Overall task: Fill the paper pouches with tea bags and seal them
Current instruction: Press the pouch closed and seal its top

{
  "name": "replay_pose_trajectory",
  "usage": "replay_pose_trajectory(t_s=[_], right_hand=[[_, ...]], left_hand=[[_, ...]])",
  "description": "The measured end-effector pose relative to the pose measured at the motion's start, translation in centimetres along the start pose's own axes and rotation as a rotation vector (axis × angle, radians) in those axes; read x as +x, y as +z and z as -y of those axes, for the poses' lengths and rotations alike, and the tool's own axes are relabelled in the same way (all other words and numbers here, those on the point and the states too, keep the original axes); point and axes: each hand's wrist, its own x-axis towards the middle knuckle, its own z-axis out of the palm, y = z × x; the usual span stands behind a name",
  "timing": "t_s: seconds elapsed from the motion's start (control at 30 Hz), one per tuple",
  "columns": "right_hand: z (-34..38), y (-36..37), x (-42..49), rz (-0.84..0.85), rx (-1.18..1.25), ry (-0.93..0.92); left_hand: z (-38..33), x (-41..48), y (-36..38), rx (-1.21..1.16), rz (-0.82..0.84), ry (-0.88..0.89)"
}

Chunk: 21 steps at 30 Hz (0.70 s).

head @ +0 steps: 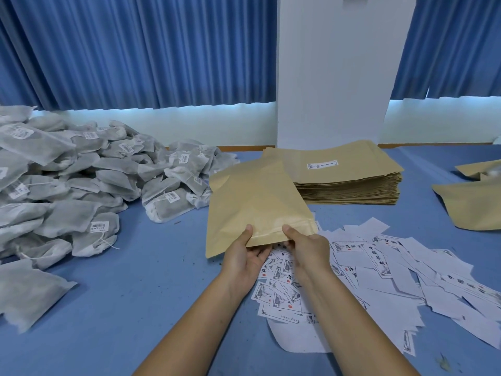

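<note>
The work looks early: a tall stack of flat kraft pouches (344,177) waits at the back of the blue bench (149,294), a big heap of tea bags (81,180) lies loose on the left, and only a few pouches (471,207) lie apart at the far right, their contents not visible. Both hands, left hand (245,257) and right hand (306,249), pinch the near zip edge of one pouch (252,202) held above scattered printed labels (379,267). It looks flat, so probably unfilled.
</note>
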Motion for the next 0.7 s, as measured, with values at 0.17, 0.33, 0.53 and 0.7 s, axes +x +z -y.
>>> replay_pose_trajectory(t_s=[0.17, 0.33, 0.53, 0.7], right_hand=[[-0.23, 0.14, -0.26, 0.093, 0.100, 0.007], [-0.30, 0.21, -0.13, 0.023, -0.002, 0.003], [-0.76, 0.38, -0.58, 0.129, 0.077, -0.003], [-0.48, 0.50, -0.76, 0.068, 0.077, -0.011]], left_hand=[[0.02, -0.21, 0.09, 0.041, 0.017, 0.047], [0.07, -0.40, 0.20, 0.087, 0.016, 0.070], [0.32, -0.49, 0.35, 0.150, 0.030, 0.120], [0.55, -0.86, 0.62, 0.307, -0.004, 0.159]])
